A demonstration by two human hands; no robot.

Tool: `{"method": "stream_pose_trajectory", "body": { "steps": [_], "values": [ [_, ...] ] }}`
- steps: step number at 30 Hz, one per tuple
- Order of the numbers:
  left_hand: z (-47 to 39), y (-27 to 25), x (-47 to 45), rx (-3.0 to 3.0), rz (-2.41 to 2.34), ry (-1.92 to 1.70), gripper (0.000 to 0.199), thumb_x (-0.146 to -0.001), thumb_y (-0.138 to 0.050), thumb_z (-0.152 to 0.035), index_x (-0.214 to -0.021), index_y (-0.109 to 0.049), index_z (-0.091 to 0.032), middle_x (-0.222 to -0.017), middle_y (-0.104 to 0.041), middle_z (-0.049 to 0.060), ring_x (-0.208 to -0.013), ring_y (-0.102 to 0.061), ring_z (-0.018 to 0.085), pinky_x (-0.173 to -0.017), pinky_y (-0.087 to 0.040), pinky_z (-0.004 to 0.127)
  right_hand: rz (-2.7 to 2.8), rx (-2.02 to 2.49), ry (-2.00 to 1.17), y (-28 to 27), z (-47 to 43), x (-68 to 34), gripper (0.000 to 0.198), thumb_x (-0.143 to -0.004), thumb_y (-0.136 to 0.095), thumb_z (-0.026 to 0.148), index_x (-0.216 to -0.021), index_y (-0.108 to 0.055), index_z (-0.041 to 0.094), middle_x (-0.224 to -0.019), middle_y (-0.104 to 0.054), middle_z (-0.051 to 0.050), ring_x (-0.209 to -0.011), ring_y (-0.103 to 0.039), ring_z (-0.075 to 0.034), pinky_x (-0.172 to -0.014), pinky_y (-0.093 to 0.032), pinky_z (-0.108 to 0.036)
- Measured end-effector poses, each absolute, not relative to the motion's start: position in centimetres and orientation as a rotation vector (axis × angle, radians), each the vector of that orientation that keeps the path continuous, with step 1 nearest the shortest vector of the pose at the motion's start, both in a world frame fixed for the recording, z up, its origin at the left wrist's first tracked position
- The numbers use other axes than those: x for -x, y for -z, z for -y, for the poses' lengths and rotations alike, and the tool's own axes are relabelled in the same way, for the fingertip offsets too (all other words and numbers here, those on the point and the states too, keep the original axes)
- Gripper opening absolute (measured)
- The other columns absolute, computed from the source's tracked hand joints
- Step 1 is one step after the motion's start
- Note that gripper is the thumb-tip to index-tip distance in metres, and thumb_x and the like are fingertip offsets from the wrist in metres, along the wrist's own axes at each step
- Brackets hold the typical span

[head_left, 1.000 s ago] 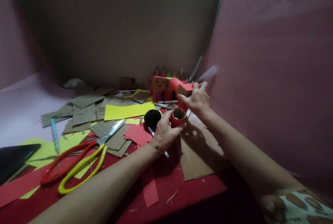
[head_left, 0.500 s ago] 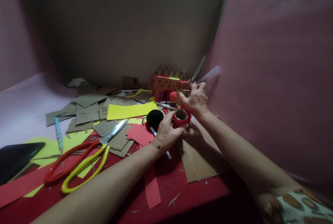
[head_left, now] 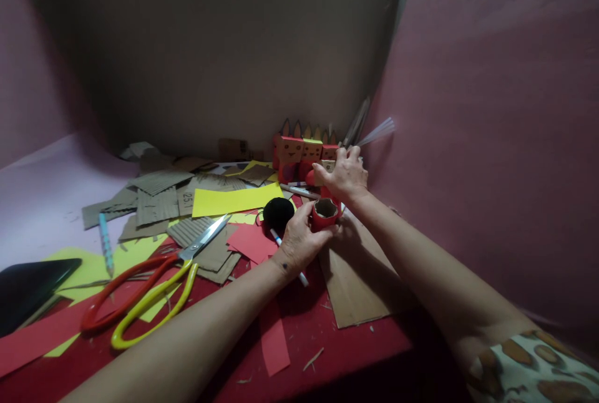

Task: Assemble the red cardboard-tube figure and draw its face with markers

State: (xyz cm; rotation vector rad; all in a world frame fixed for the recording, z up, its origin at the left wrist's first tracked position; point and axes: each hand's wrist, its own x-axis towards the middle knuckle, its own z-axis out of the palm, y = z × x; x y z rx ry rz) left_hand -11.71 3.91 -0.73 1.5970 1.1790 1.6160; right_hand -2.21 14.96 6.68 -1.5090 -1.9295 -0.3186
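My left hand [head_left: 303, 233] is closed around a red paper-covered cardboard tube [head_left: 324, 223], whose hollow, wavy-edged end faces me. Just beyond it, my right hand [head_left: 347, 173] grips a small cardboard square with a drawn face [head_left: 328, 166] between thumb and fingers; part of the square is hidden by the hand. Whether square and tube are joined cannot be made out. Behind them stand several red figures [head_left: 292, 150] with box heads, drawn faces and pointed ears. A ball of black yarn [head_left: 278, 212] lies left of my left hand, beside a white marker [head_left: 303, 279].
Large scissors [head_left: 185, 259] with red and yellow handles lie partly spread on the left. Around them are cardboard scraps [head_left: 156, 206], yellow paper [head_left: 234, 198], red strips [head_left: 274, 337] and a blue pencil [head_left: 105, 244]. A cardboard sheet [head_left: 358, 291] sits under my hands.
My right hand has shifted slightly left and away from me, with the cardboard square moving and turning a little in it. My left hand stays on the tube.
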Motion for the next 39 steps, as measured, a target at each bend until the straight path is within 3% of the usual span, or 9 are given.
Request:
{"method": "stream_pose_trajectory", "body": {
  "steps": [7,12,16,21,26,28,31,34,39],
  "values": [
    [-4.1,0.6,11.8,-1.477,-1.143,-1.595,0.033,-0.070,-0.074,-0.030,-0.099,-0.066,-0.015,-0.094,-0.072,0.006,-0.087,-0.066,0.022,-0.083,-0.053,0.036,1.907,1.548,0.268,-7.5,-12.2,-2.5,0.054,-0.089,-0.059,0.054,-0.125,-0.056,0.013,-0.125,-0.054,-0.020,-0.109,-0.061,-0.037,-0.082,-0.052,-0.047],
    [-4.4,0.8,11.8,-1.400,-1.127,-1.536,0.035,-0.066,-0.077,-0.031,-0.094,-0.064,-0.016,-0.087,-0.072,0.006,-0.078,-0.066,0.021,-0.073,-0.055,0.036,1.852,1.623,0.282,-5.1,-7.1,-11.5,0.044,-0.084,-0.060,0.049,-0.113,-0.065,0.017,-0.114,-0.062,-0.016,-0.085,-0.067,-0.028,-0.074,-0.051,-0.042],
    [-4.2,0.6,11.5,-1.395,-1.136,-1.482,0.037,-0.060,-0.080,-0.028,-0.092,-0.067,-0.015,-0.085,-0.072,0.006,-0.077,-0.065,0.021,-0.074,-0.053,0.036,1.770,1.979,0.195,-2.4,-2.8,-15.9,0.039,-0.086,-0.055,0.050,-0.109,-0.065,0.020,-0.104,-0.071,-0.014,-0.091,-0.070,-0.033,-0.071,-0.050,-0.040],
    [-3.7,0.2,11.0,-1.413,-1.105,-1.421,0.039,-0.059,-0.080,-0.027,-0.095,-0.068,-0.017,-0.087,-0.073,0.003,-0.081,-0.065,0.020,-0.077,-0.053,0.036,1.846,2.211,-0.096,-0.9,-1.0,-14.4,0.053,-0.089,-0.052,0.055,-0.127,-0.055,0.018,-0.105,-0.076,-0.018,-0.094,-0.073,-0.038,-0.070,-0.048,-0.041],
    [-3.4,0.2,10.8,-1.417,-1.081,-1.376,0.043,-0.060,-0.080,-0.029,-0.098,-0.066,-0.017,-0.085,-0.071,0.002,-0.077,-0.066,0.019,-0.074,-0.054,0.034,1.802,2.149,-0.104,-0.2,-2.2,-13.9,0.048,-0.086,-0.051,0.028,-0.131,-0.051,0.013,-0.112,-0.073,-0.022,-0.094,-0.072,-0.037,-0.074,-0.048,-0.041],
    [-3.4,0.2,10.8,-1.418,-1.082,-1.376,0.040,-0.061,-0.080,-0.030,-0.096,-0.065,-0.018,-0.083,-0.070,0.001,-0.074,-0.066,0.018,-0.071,-0.055,0.034,1.669,2.087,-0.164,0.4,-2.5,-14.8,0.049,-0.080,-0.055,0.026,-0.127,-0.054,0.013,-0.110,-0.073,-0.021,-0.093,-0.071,-0.036,-0.074,-0.048,-0.040],
    [-3.5,0.3,10.9,-1.428,-1.094,-1.393,0.037,-0.061,-0.080,-0.029,-0.094,-0.065,-0.019,-0.082,-0.070,0.000,-0.074,-0.066,0.019,-0.071,-0.055,0.034,1.337,1.862,-0.385,1.1,-2.1,-16.0,0.044,-0.069,-0.065,0.032,-0.110,-0.060,0.017,-0.084,-0.071,-0.010,-0.070,-0.067,-0.027,-0.061,-0.048,-0.035],
    [-3.7,0.2,11.0,-1.458,-1.107,-1.408,0.038,-0.060,-0.081,-0.027,-0.094,-0.065,-0.020,-0.083,-0.070,-0.001,-0.079,-0.066,0.019,-0.076,-0.055,0.034,1.002,1.439,-0.749,1.1,-0.8,-16.5,0.048,-0.058,-0.074,0.039,-0.100,-0.061,0.019,-0.068,-0.062,0.001,-0.048,-0.051,-0.015,-0.047,-0.041,-0.028],
    [-3.3,-0.5,11.1,-1.524,-1.121,-1.434,0.044,-0.059,-0.082,-0.027,-0.099,-0.067,-0.020,-0.094,-0.071,0.002,-0.090,-0.066,0.022,-0.086,-0.052,0.036,0.722,1.079,-1.314,-0.4,1.4,-15.9,0.036,-0.045,-0.082,0.023,-0.078,-0.071,0.017,-0.068,-0.065,-0.002,-0.054,-0.054,-0.014,-0.047,-0.046,-0.027]
  ]
}}
